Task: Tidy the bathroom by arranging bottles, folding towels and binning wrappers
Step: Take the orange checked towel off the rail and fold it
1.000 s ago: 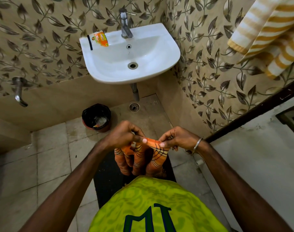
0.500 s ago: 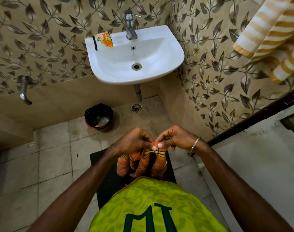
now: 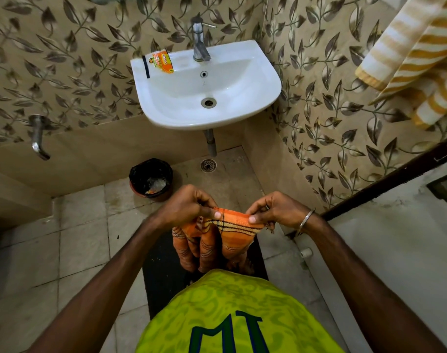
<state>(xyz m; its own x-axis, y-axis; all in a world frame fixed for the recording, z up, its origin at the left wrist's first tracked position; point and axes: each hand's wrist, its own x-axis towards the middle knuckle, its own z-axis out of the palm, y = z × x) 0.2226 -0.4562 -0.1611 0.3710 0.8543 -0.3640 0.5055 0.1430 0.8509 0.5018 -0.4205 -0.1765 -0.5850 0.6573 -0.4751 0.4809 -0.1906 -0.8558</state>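
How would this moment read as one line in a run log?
step: folding towel | left hand: pinches orange towel | right hand: pinches same edge | wrapper: on sink | bin: floor

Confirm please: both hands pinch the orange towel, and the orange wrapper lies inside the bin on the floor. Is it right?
Not quite. The head view shows the orange wrapper on the sink rim, left of the tap, not in the bin. Left hand and right hand do pinch the orange towel.

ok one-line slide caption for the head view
Left hand and right hand pinch the top edge of an orange checked cloth towel before a white ceramic sink.
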